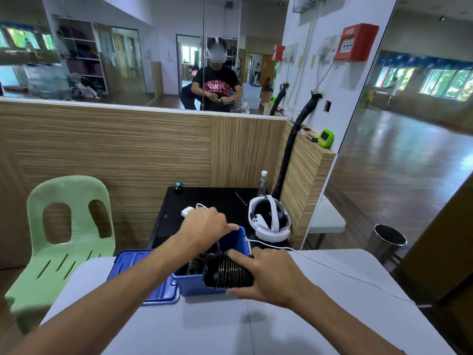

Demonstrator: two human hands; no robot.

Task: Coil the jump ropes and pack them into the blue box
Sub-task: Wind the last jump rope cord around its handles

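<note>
Blue box [204,288]: stood open on the desk [230,329]. My right hand [266,275] gripped a coiled black jump rope [227,274] at the box's near right corner. My left hand [204,230] was above the box's far side, fingers curled, pinching a thin rope end. Blue lid [133,265]: lay just left of the box. White headset [271,221]: behind the box.

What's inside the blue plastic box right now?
In the blue plastic box, dark coiled jump ropes show near the left wall. The right hand holds another black coil over the front rim; this coil and the left hand hide the rest.
</note>
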